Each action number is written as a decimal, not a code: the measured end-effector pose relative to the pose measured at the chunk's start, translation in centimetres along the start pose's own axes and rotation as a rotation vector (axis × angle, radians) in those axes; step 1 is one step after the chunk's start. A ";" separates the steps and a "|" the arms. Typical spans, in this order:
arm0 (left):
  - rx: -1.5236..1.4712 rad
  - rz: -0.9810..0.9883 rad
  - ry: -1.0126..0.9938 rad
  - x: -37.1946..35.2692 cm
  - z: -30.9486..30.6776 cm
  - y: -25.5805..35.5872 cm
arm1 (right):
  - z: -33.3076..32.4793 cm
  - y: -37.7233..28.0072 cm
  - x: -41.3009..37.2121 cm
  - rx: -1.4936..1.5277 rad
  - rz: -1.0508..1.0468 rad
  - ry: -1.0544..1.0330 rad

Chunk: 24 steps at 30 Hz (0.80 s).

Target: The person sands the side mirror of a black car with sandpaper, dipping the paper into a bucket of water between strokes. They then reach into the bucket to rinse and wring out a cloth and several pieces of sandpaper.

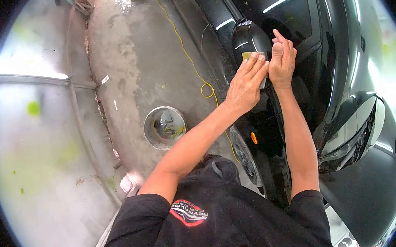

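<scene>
My left hand (249,84) lies over the black side mirror (250,37) of a car, its fingers together and pressing down a small yellowish piece of sandpaper (247,56). A paler edge of the sheet shows beside the palm; the rest is hidden under the fingers. On the other side of the mirror housing, my right hand (283,62) stands on edge with its fingers stretched out. It seems to rest against the mirror and holds nothing that I can see.
The black car (287,21) runs along the right, with a front wheel (245,154), an orange side marker (254,138) and a headlight opening (352,135). A bucket of water (150,139) stands on the concrete floor beside a yellow cord (182,44). A pale wall (37,130) rises at left.
</scene>
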<state>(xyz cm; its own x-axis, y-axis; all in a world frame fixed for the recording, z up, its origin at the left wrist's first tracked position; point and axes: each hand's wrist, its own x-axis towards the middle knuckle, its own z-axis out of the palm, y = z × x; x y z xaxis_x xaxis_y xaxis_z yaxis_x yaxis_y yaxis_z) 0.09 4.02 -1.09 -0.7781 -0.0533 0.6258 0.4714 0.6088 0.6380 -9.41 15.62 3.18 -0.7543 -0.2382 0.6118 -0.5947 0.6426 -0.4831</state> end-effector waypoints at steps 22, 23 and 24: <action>-0.876 -0.742 0.382 6.2 1.4 -9.2 | 0.4 -1.0 1.4 -0.016 -0.079 0.034; -0.895 -0.731 0.460 3.2 1.7 -7.5 | 0.4 -0.9 1.2 -0.021 -0.083 0.031; -1.123 -0.883 0.544 1.4 1.2 -3.7 | 0.6 -0.6 1.4 -0.026 -0.090 0.032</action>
<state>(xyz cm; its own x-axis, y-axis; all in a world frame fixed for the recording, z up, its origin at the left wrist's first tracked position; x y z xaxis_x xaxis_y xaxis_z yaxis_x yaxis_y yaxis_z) -3.23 2.68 -3.12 -0.8462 -0.4936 -0.2007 0.2093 -0.6544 0.7266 -10.27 14.42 3.93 -0.6888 -0.2727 0.6717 -0.6518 0.6384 -0.4094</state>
